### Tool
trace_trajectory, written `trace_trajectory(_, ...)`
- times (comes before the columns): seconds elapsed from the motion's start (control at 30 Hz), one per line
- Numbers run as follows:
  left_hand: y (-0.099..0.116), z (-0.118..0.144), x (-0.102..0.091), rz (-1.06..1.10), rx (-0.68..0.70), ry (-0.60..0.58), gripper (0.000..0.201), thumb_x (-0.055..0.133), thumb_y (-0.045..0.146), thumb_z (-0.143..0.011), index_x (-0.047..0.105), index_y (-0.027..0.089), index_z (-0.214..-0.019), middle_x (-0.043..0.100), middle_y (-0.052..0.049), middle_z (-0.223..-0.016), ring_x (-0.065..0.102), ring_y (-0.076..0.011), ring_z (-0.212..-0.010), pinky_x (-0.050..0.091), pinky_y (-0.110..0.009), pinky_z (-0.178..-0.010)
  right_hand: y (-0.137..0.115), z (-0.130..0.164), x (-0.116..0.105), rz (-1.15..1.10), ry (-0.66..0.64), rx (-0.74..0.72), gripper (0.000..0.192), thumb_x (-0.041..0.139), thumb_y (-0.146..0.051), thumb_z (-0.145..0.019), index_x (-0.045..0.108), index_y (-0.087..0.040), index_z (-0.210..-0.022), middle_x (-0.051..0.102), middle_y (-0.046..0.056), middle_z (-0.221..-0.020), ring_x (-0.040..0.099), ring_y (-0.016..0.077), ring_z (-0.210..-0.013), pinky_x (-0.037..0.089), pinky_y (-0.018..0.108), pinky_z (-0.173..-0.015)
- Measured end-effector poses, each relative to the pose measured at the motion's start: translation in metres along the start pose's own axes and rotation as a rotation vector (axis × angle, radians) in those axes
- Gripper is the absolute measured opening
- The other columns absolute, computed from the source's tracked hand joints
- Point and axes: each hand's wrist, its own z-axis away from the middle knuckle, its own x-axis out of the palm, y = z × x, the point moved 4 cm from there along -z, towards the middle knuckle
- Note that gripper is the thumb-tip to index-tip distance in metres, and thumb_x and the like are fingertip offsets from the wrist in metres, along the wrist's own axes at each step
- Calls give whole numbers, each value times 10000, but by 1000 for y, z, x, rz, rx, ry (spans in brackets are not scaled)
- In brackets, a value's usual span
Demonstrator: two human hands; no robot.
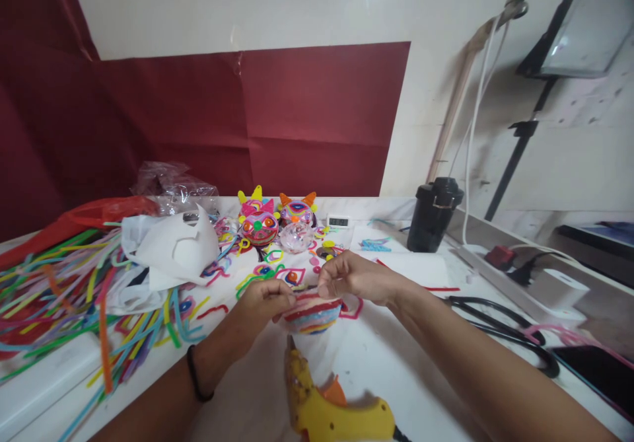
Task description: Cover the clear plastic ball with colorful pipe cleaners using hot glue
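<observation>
A rounded craft piece [313, 315], striped in red, pink, blue and yellow fuzzy bands, is between my hands above the white table. My left hand [267, 302], wearing a black band on the wrist, is closed on its left edge. With thumb and fingers pinched, my right hand [351, 275] touches the piece's upper right edge; whether a thin strip is also in that pinch cannot be made out. Just below, a yellow hot glue gun [327, 409] with an orange trigger lies with its nozzle pointing toward the piece. A pink pipe-cleaner loop [353, 308] shows to the right.
Bundled pipe cleaners [64, 296] and white masks [173, 247] cover the left side. Two decorated animal-face crafts [259, 225] stand at the back, near a small digital clock [338, 221]. On the right are a black bottle [434, 214], looped black cable [500, 323], power strip [525, 283] and phone [597, 376].
</observation>
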Motion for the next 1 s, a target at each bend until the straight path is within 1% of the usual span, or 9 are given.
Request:
trace_trajectory(0.23, 1, 2, 0, 3, -19, 24, 193, 633, 339, -643, 600, 154, -599, 447, 55, -484, 358, -98, -488, 239, -237, -492, -1, 2, 0, 12, 11, 17, 143, 693, -264, -607, 630, -136, -613, 484, -65, -499, 371, 70, -469, 287, 210, -463)
trace_trajectory(0.33, 1, 2, -1, 11, -22, 36, 179, 641, 331, -625, 609, 157, -597, 442, 58, -481, 343, -96, -481, 227, -236, -483, -4, 3, 2, 21, 8, 19, 136, 687, -253, -599, 617, -137, -596, 499, -60, -509, 385, 70, -479, 295, 209, -474)
trace_trajectory(0.47, 3, 3, 0, 37, -23, 47, 155, 637, 310, -591, 605, 158, -592, 471, 55, -500, 359, -94, -489, 249, -229, -486, -11, 5, 4, 57, 2, 8, 121, 678, -231, -601, 607, -133, -592, 500, -55, -518, 384, 70, -491, 295, 207, -487)
trace_trajectory(0.63, 3, 2, 1, 57, -8, 51, 134, 626, 285, -605, 585, 159, -589, 463, 65, -496, 361, -89, -491, 259, -224, -500, -18, 7, 5, 122, -7, -22, 94, 675, -207, -621, 653, -128, -666, 547, -33, -584, 438, 88, -546, 347, 212, -532)
trace_trajectory(0.8, -2, 0, -1, 57, 16, 35, 139, 645, 275, -620, 590, 151, -593, 524, 36, -564, 435, -113, -562, 318, -236, -556, -18, 7, 5, 191, -12, -64, 116, 666, -192, -639, 705, -119, -720, 554, -17, -610, 449, 103, -575, 358, 225, -543)
trace_trajectory(0.9, -2, 0, -1, 54, 31, 17, 127, 657, 260, -623, 598, 150, -599, 528, 33, -573, 442, -120, -578, 326, -240, -568, -16, 6, 4, 214, 6, -85, 112, 666, -178, -641, 716, -121, -722, 588, 6, -679, 489, 122, -639, 377, 228, -561)
trace_trajectory(1.0, -1, 0, -1, 56, 46, 6, 117, 654, 246, -635, 593, 157, -591, 528, 34, -578, 445, -120, -584, 329, -238, -572, -15, 6, 6, 209, 27, -88, 111, 644, -161, -638, 714, -112, -710, 597, 10, -700, 490, 114, -620, 383, 225, -553)
